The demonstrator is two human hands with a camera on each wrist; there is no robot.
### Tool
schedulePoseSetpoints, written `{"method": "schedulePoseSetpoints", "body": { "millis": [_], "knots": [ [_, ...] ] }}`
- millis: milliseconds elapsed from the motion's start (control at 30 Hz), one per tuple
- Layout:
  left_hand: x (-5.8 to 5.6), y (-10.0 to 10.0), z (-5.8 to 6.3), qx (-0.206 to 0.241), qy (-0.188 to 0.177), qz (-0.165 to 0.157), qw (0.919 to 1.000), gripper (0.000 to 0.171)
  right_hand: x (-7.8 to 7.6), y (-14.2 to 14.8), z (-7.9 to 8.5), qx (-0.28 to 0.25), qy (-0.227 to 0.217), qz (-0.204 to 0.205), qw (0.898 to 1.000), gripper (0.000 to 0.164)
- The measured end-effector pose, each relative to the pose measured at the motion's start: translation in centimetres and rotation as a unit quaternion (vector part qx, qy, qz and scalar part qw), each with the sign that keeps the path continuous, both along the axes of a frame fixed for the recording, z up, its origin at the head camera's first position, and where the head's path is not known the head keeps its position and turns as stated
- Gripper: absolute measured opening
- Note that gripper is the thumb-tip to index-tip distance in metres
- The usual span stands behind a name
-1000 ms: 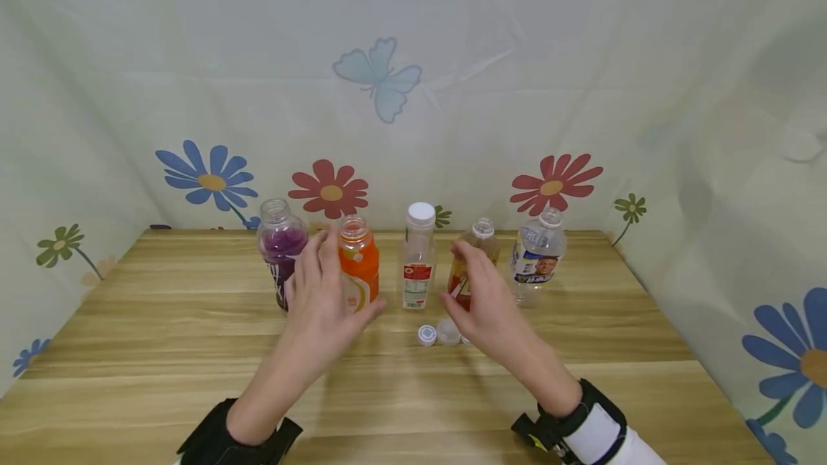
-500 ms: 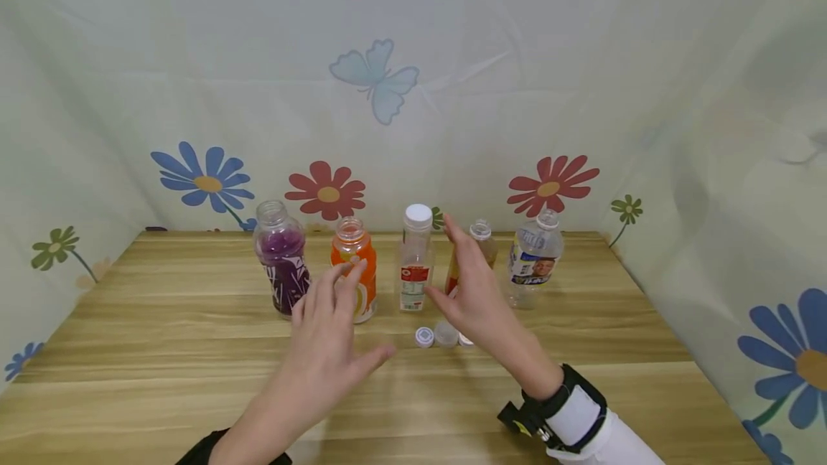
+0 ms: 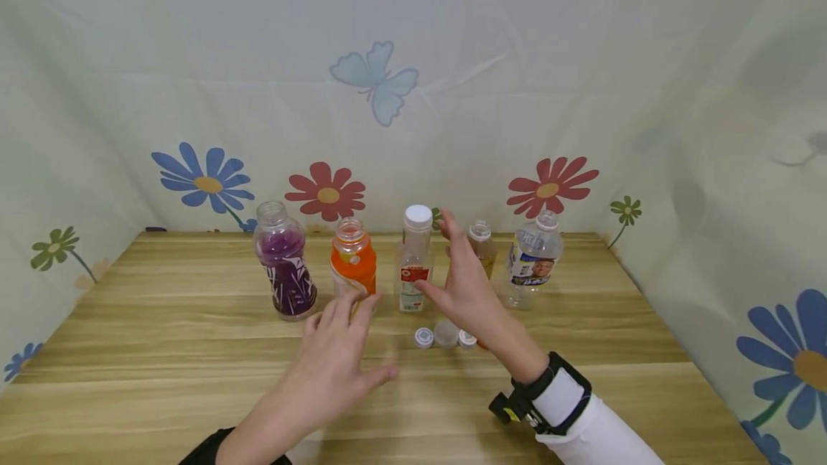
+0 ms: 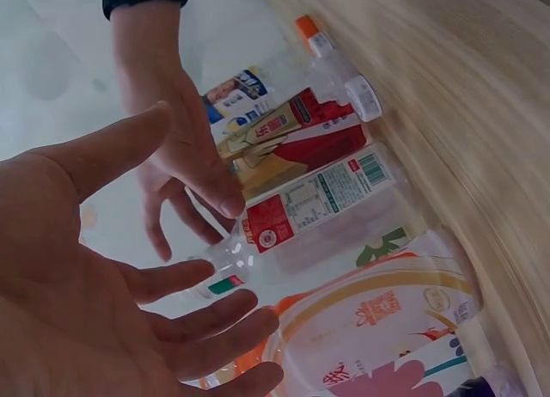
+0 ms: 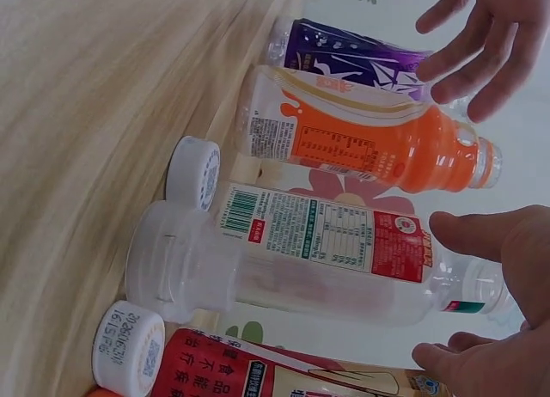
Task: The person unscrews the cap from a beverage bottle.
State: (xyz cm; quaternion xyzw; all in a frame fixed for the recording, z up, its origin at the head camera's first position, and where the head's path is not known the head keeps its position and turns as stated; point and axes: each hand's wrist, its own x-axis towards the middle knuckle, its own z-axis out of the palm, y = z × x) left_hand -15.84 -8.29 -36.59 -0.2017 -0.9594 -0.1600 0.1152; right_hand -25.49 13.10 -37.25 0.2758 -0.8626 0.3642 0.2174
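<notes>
A row of bottles stands on the wooden table (image 3: 349,407). My right hand (image 3: 472,296) is beside the clear bottle with a white cap (image 3: 413,257); in the right wrist view its thumb and fingers are spread on either side of the bottle's upper part, without visibly gripping it. Partly behind that hand is a bottle with a red and yellow label (image 4: 301,143). My left hand (image 3: 332,368) hangs empty in front of the orange bottle (image 3: 355,260), fingers loosely bent and thumb apart. A purple bottle (image 3: 284,271) stands at the far left.
At the right end stands a clear bottle with a blue label (image 3: 533,264). Loose caps lie in front of the row: a white cap (image 3: 423,338), a translucent cap (image 3: 446,334), another white cap (image 3: 467,339) and an orange one (image 4: 307,26). A flowered curtain (image 3: 388,156) hangs behind.
My left hand has drawn back from the orange bottle toward the table's front. My right hand has shifted left, from the red-and-yellow-labelled bottle to the white-capped one.
</notes>
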Motion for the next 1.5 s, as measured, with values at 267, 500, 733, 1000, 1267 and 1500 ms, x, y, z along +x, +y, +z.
{"method": "schedulePoseSetpoints", "body": {
  "millis": [267,500,733,1000,1267,1500],
  "knots": [
    [-0.8,-0.3,-0.5,-0.015,-0.036,-0.003,0.9992,0.092,-0.6,-0.5,-0.1,-0.029,-0.037,-0.005,0.999,0.113],
    [-1.2,-0.6,-0.8,-0.015,-0.068,0.004,0.9976,0.09,-0.9,-0.8,-0.2,-0.036,-0.057,-0.011,0.998,0.112],
    [-1.3,-0.8,-1.0,-0.011,-0.069,0.006,0.9975,0.088,-1.0,-1.1,-0.3,-0.032,-0.08,-0.008,0.996,0.108],
    [-1.3,-0.8,-1.0,-0.013,-0.072,0.001,0.9973,0.089,-1.0,-1.4,-0.5,-0.015,-0.107,-0.032,0.994,0.096],
    [-1.3,-0.7,-0.8,-0.015,-0.072,0.002,0.9973,0.088,-1.2,-1.5,-0.8,-0.015,-0.085,-0.037,0.996,0.085],
    [-1.4,-0.8,-0.8,-0.016,-0.074,0.01,0.9971,0.088,-1.1,-1.6,-0.9,-0.03,-0.071,-0.019,0.997,0.081]
  ]
}}
